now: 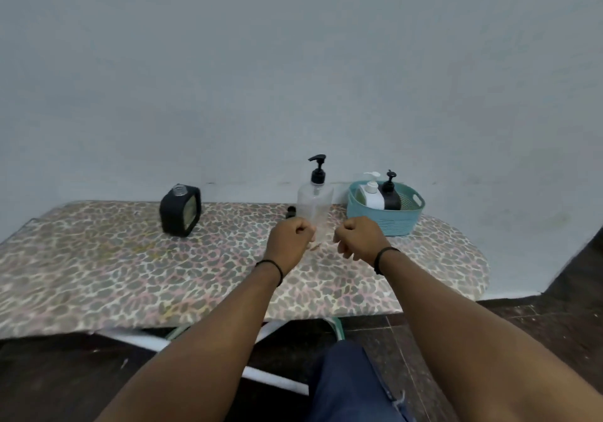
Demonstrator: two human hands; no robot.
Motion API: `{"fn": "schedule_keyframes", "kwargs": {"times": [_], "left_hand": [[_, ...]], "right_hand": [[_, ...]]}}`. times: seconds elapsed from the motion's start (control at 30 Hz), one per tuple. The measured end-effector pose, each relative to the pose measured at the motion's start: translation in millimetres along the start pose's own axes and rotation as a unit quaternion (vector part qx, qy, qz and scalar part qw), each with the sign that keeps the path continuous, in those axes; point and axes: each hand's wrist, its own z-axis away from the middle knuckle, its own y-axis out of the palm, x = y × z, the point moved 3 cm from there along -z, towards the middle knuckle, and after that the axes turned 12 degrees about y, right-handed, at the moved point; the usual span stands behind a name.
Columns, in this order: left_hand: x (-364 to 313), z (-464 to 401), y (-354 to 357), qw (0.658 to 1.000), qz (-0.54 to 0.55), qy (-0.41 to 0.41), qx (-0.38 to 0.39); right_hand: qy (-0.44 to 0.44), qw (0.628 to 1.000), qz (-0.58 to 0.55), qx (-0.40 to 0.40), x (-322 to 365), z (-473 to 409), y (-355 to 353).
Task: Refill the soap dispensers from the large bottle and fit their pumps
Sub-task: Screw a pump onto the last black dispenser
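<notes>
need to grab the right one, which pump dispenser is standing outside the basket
The clear dispenser with the black pump, standing on the leopard-print board. The white dispenser and the black dispenser both sit inside the teal basket.

Clear dispenser (pixel 314 204) base hidden behind hands.

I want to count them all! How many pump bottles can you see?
3. A clear bottle stands on the table behind the hands. A white bottle and a black bottle sit in the teal basket. More could hide inside it.
</notes>
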Motion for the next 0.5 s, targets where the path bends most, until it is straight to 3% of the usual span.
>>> {"fn": "schedule_keyframes", "kwargs": {"times": [0.17,0.3,0.5], "left_hand": [[39,26,-96,0.986,-0.051,-0.045,-0.151],[63,41,-166,0.954,-0.092,-0.079,-0.273],[101,23,-205,0.938,-0.129,-0.116,-0.300]], "right_hand": [[-0.037,0.995,0.035,0.091,50,9,72],[-0.079,0.990,0.040,0.110,88,7,129],[-0.102,0.992,0.039,0.067,111,-13,195]]}}
